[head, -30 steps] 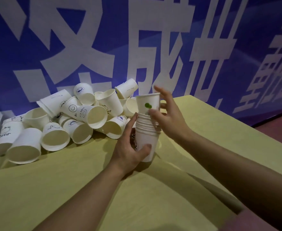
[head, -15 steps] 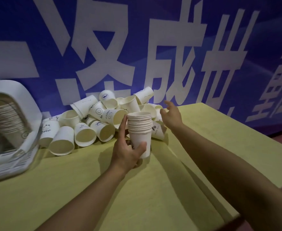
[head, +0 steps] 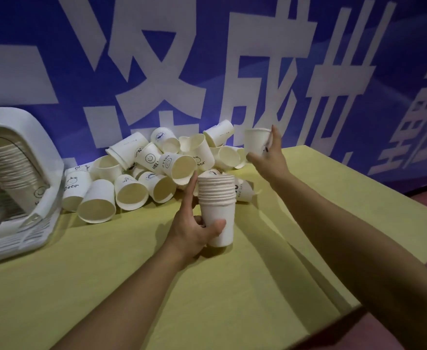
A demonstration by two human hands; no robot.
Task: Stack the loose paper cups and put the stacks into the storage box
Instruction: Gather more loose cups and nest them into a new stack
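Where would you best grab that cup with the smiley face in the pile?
Probably around its side wall near the closed base, coming from above. The smiley cup lies tipped on the pile with its base pointing up and back, so that end is free; its mouth end is hemmed in by neighbouring cups, which a hand reaching there might knock loose.

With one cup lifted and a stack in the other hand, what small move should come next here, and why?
Probably bring the single cup in the right hand over and drop it, mouth up, into the stack that the left hand grips upright on the table. The stack's top is open, and many loose cups remain unstacked.
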